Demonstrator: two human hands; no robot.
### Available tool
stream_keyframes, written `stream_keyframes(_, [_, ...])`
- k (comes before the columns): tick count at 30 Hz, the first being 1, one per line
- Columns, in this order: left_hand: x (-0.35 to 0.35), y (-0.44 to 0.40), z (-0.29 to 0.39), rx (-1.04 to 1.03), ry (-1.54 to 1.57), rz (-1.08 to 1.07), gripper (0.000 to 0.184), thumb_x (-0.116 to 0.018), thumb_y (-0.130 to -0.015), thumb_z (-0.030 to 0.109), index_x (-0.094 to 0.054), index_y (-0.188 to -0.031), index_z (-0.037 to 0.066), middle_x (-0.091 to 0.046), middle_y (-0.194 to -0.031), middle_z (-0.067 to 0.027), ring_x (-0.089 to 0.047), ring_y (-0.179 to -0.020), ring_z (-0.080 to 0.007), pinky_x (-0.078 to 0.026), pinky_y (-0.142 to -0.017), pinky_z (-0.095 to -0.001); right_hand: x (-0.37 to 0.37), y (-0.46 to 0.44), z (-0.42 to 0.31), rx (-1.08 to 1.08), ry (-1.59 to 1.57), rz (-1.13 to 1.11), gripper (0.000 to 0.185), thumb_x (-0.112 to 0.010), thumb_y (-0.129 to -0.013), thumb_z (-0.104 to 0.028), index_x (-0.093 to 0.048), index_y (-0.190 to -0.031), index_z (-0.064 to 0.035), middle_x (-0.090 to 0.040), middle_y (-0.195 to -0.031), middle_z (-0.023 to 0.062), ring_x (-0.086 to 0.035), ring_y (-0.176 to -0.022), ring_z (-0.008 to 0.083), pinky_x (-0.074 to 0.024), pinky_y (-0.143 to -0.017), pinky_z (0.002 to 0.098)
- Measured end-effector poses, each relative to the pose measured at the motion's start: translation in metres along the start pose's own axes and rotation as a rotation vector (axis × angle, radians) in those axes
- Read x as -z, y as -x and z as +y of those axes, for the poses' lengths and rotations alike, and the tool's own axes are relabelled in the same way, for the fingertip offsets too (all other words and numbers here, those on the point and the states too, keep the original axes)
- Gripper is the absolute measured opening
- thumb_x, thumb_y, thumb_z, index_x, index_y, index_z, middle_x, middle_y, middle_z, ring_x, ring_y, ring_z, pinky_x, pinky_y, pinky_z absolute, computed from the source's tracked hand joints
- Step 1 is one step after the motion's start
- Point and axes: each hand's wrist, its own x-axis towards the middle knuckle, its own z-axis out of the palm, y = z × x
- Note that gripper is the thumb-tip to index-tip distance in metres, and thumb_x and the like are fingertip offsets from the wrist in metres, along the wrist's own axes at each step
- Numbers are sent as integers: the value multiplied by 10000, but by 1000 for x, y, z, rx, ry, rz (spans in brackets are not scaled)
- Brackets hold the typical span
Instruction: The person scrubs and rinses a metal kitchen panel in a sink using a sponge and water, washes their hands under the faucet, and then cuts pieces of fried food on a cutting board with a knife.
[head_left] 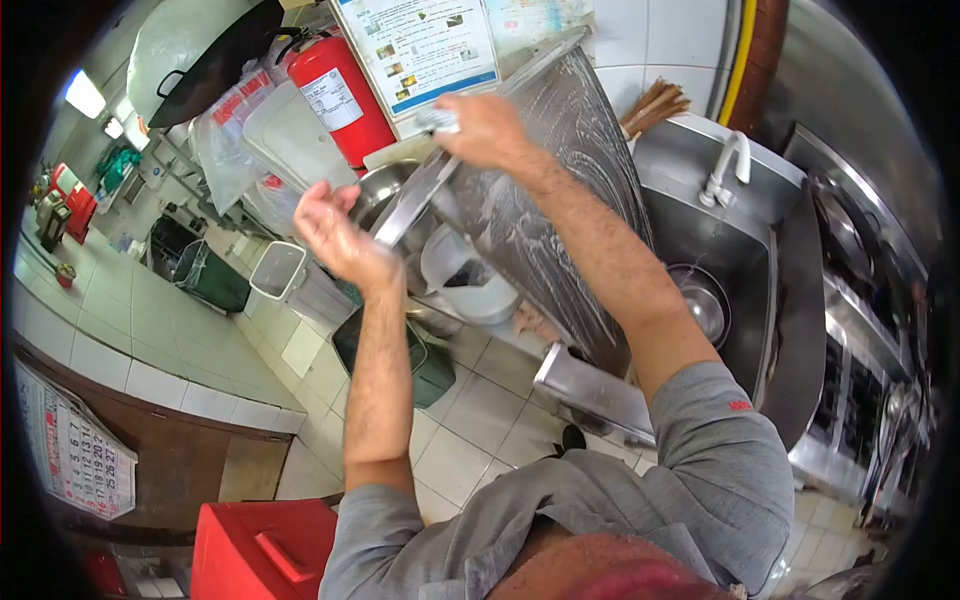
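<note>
A large dark metal sheet (590,150), streaked with white suds, stands tilted beside the sink. My right hand (487,132) is closed at its upper left edge, with a small whitish-grey scrubbing pad (438,121) in the fingers, partly blurred. At the sheet's left corner is my left hand (345,240), wet, its fingers spread and the heel of the palm against the metal edge. Below that edge sit a white plastic container (470,285) and a steel pot (385,190), both partly hidden.
To the right is a steel sink (700,240) with a white faucet (728,170) and a round metal bowl (703,305). A straw brush (655,108) stands behind it. A red fire extinguisher (343,100) is at the back; a green bin (430,375) stands on the floor.
</note>
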Motion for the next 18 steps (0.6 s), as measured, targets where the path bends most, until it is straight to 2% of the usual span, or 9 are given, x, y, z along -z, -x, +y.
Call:
stream_keyframes(3, [0,-6,-2,173,124,109,334,-358,-968,347,-481,-972,36,-487,-855,-33,-514,-754,-141,-419,-688,-280,3,16,-67,10,63,-134,310,-602,-703,-291,-616,-945,-98,-637,-837,161,-610,-758,335,-481,-676,422])
stream_keyframes(5, [6,-9,-7,262,95,58,442,-321,-968,425,-493,-1052,27,-523,-901,-32,-516,-801,-137,-402,-718,-287,5,23,-99,31,72,-199,312,-612,-694,-270,-619,-952,-94,-638,-823,159,-616,-742,315,-485,-667,399])
stream_keyframes(8, [16,-21,-6,504,137,-221,693,-223,-925,597,-471,-1228,24,-567,-1093,-51,-514,-951,-162,-354,-814,-298,13,10,-119,-144,-600,-109,302,-622,-692,-140,-628,-980,-49,-640,-798,89,-599,-718,166,-471,-654,296])
stream_keyframes(9, [19,-25,1,502,165,-347,680,-273,-921,593,-484,-1220,19,-573,-1089,-63,-522,-987,-173,-355,-839,-294,18,3,-118,-70,-778,-73,277,-614,-730,-110,-615,-998,-37,-635,-816,57,-600,-752,158,-481,-681,286])
stream_keyframes(11, [19,-36,1,463,175,-587,616,-382,-922,532,-479,-1231,8,-580,-1084,-75,-527,-1022,-172,-361,-889,-326,27,-11,-119,-247,-1253,-100,303,-636,-756,-69,-588,-1054,-45,-626,-884,42,-591,-805,144,-488,-730,268])
stream_keyframes(14, [10,-56,20,532,195,-796,418,-575,-885,324,-513,-1145,2,-600,-1051,-90,-564,-986,-178,-408,-912,-373,34,-13,-122,-237,-1292,70,345,-670,-717,-46,-588,-1051,-29,-629,-928,70,-598,-825,166,-479,-762,306])
stream_keyframes(15, [8,-61,25,527,196,-787,418,-575,-885,324,-513,-1145,2,-600,-1051,-90,-564,-986,-178,-408,-912,-373,36,-12,-120,-231,-1290,60,345,-670,-717,-46,-588,-1051,-29,-629,-928,70,-598,-825,166,-479,-762,306])
stream_keyframes(17, [6,-68,29,696,309,-713,331,-628,-849,219,-534,-1097,22,-613,-1019,-91,-596,-921,-181,-458,-851,-375,32,-14,-105,33,-699,169,399,-683,-728,-66,-568,-1109,-34,-614,-996,99,-586,-911,178,-461,-810,311])
stream_keyframes(18, [6,-72,31,691,423,-714,302,-650,-800,105,-549,-1076,32,-620,-990,-95,-613,-879,-189,-490,-814,-397,28,-16,-96,99,-612,135,386,-692,-736,-95,-584,-1104,-50,-611,-967,117,-581,-933,209,-459,-819,326])
